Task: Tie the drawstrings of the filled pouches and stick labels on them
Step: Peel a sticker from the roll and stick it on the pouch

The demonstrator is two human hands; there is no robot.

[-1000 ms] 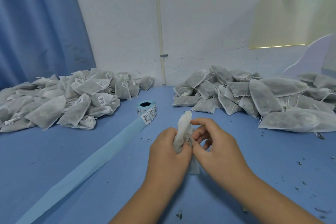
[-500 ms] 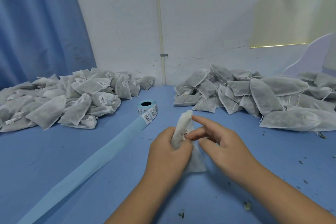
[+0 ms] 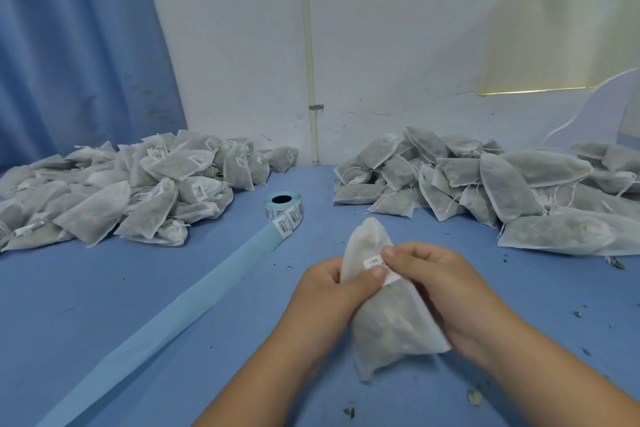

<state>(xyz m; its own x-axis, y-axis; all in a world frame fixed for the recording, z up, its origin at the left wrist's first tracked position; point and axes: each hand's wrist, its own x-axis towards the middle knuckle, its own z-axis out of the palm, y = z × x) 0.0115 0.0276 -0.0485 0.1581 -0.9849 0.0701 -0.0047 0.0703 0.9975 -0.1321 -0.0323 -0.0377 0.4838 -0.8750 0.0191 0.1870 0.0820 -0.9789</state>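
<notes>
Small hand-packing workshop indicated. Blue counter (image 3: pixel 104 305) loaded with two heaps of filled mesh pouches: labelled heap (image 3: pixel 145 198) at left, unlabelled heap (image 3: pixel 502 184) at right. Between heaps, barcode label roll (image 3: pixel 283 210) set, spent backing strip (image 3: pixel 166 315) trailed across counter. Scuffed white wall (image 3: pixel 398 45), bare pipe (image 3: pixel 309 62), blue curtain (image 3: pixel 76 45) noted behind.

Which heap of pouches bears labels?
The left heap: barcode labels show on its pouches, while the right heap shows none.
</notes>
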